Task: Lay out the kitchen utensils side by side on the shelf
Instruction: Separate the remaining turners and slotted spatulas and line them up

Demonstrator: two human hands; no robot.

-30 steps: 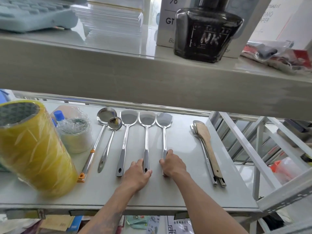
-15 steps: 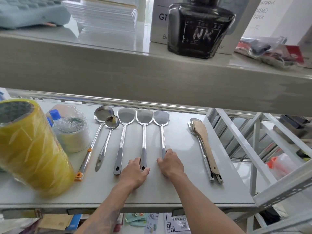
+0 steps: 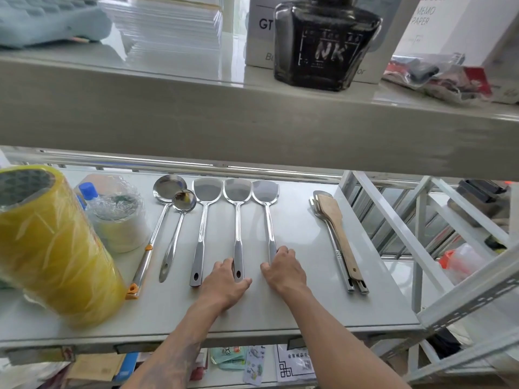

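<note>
Shelf [image 3: 295, 310], utensil row: left hand [image 3: 224, 282] curled around middle spatula [image 3: 238, 220] handle, right hand [image 3: 283, 272] gripping right spatula [image 3: 268, 217] handle; best nudged parallel, ends level, evenly spaced; ladles [image 3: 171, 220] left, wooden spatula [image 3: 338, 234] far right.

Five steel utensils lie side by side on the shelf [image 3: 295, 310]. The left hand [image 3: 224, 282] rests on the middle spatula's [image 3: 238, 220] handle; the right hand [image 3: 283, 272] covers the right spatula's [image 3: 266, 209] handle end.
</note>
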